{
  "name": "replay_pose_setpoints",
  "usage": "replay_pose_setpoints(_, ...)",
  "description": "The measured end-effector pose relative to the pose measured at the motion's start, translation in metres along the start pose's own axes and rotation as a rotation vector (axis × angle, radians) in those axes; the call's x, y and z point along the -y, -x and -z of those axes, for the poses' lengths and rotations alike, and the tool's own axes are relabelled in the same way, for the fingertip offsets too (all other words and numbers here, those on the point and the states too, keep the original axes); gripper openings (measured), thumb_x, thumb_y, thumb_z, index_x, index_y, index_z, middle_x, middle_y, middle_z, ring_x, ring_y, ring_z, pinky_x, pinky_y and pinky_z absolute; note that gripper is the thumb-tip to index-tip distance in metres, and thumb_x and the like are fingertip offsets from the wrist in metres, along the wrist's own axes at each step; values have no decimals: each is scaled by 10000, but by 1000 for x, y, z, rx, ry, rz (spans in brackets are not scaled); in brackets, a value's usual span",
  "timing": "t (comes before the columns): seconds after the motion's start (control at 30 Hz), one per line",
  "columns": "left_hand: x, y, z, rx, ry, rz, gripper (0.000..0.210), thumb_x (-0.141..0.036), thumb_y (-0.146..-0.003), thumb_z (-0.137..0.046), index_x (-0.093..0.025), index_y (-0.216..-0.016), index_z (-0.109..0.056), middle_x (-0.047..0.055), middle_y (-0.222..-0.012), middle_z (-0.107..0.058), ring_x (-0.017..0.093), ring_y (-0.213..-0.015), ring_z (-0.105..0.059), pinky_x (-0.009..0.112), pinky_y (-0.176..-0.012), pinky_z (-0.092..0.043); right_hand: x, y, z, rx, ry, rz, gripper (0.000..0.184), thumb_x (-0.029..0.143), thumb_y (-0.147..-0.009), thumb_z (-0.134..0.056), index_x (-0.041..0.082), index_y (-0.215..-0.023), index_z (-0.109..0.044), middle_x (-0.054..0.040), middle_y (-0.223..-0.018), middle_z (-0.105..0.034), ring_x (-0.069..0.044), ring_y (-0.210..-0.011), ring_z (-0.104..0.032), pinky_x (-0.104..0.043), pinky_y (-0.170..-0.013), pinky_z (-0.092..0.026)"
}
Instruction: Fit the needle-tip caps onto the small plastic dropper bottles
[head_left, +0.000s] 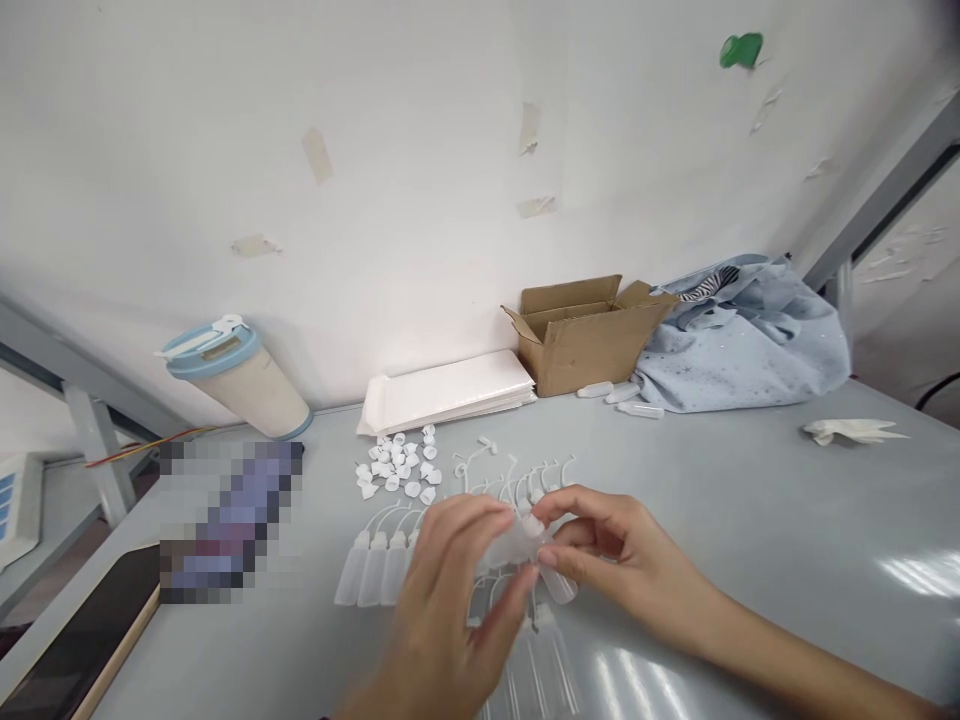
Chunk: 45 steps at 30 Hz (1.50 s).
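My left hand (450, 600), slightly blurred, curls its thumb and fingers around a small translucent plastic squeeze bottle (504, 543). At its right end is a white cap (532, 524), pinched by the thumb and forefinger of my right hand (619, 540). Just below these fingertips another clear bottle (559, 584) slants; whether it touches them I cannot tell. A row of similar bottles (373, 570) with thin curved spouts lies left of my left hand, which partly covers the row. More bottles (540, 665) lie below my hands. Small white caps (401, 460) are scattered behind the row.
White padded envelopes (450, 390) lie stacked by the wall, beside an open cardboard box (592, 345) and a blue cloth bag (742, 340). A few loose bottles (640, 410) lie before the box. A tumbler (240, 375), phone (82, 630) and crumpled tissue (851, 431) are on the grey table (750, 510).
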<state>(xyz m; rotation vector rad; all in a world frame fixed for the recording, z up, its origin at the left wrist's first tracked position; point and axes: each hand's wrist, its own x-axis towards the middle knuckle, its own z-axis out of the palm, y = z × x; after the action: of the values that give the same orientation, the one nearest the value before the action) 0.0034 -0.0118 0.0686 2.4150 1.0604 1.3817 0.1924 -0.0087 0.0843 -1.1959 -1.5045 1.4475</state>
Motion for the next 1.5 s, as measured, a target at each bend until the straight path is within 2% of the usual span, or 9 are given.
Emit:
replay_pose_setpoints(0.1, -1, 2, -6, 78, -47, -159, 384, -163, -824, -641, -103, -1179, -507, 158, -1113, -586, 273, -1096, -504, 433, -904, -481, 0, 0, -1, 11, -78, -14, 299, 387, -780, -677, 175, -975, -597, -18, -703, -692, -171, -660, -656, -289, -625, -495)
replay_pose_setpoints(0.2, -1, 2, -11, 102, -83, -196, 389, -186, -821, -649, -74, -1169, -518, 176, -1110, -592, 286, -1098, -504, 439, -893, -489, -2, 0, -4, 4, -124, -20, 315, 395, -769, -685, 176, -977, -598, -30, -773, -695, -178, -696, -664, -298, -647, -503)
replay_pose_setpoints(0.33, -2, 2, -12, 76, -121, -205, 370, -140, -816, -621, -69, -1165, -520, 175, -1089, -617, 278, -1073, -531, 427, -873, -501, 0, -1, -1, 29, -105, -35, 291, 397, -780, -671, 177, -951, -588, 4, -680, -660, -140, -594, -614, -254, -576, -472)
replay_pose_setpoints(0.53, -9, 12, -26, 62, -101, -269, 274, -279, -889, -494, -82, -1067, -564, 135, -942, -672, 257, -922, -587, 388, -775, -517, 18, 7, 28, 209, 448, -18, 107, 282, -812, -625, 193, -774, -670, 5, -708, -656, -143, -653, -590, -221, -571, -441)
replay_pose_setpoints(0.63, -14, 22, -42, 20, -125, -260, 439, -390, -977, -261, -131, -915, -611, 97, -813, -672, 233, -791, -587, 347, -643, -489, 22, 10, 38, 339, 658, 34, 72, 231, -797, -648, 206, -760, -705, -1, -728, -684, -166, -703, -621, -226, -600, -453)
replay_pose_setpoints(0.8, -20, 28, -51, 7, -222, -339, 346, -34, -895, -335, -158, -688, -584, 19, -626, -611, 161, -611, -550, 278, -530, -387, 16, 10, 33, 549, 809, 79, 78, 126, -734, -702, 199, -733, -731, 19, -568, -654, -142, -506, -575, -212, -452, -363)
replay_pose_setpoints(0.93, -19, 27, -42, 148, -276, -389, 309, -17, -871, -363, -145, -757, -620, 25, -689, -642, 162, -646, -578, 273, -575, -429, 11, 11, 28, 551, 817, 144, 139, 93, -734, -679, 201, -652, -711, 38, -498, -605, -119, -426, -498, -214, -416, -305)
replay_pose_setpoints(1.2, -13, 32, -41, 178, -315, -345, 453, -321, -983, -238, -140, -840, -627, 66, -799, -668, 211, -751, -576, 306, -639, -446, 8, 2, 31, 617, 763, -95, 89, 177, -734, -636, 138, -683, -697, 43, -476, -513, -109, -469, -484, -193, -437, -318)
replay_pose_setpoints(1.5, -12, 33, -39, 259, -264, -306, 475, -509, -944, -313, -152, -866, -617, 78, -847, -664, 229, -774, -565, 324, -634, -466, 2, -1, 30, 638, 623, -143, 99, 161, -753, -577, 132, -694, -650, 76, -417, -444, -84, -402, -473, -172, -461, -377)
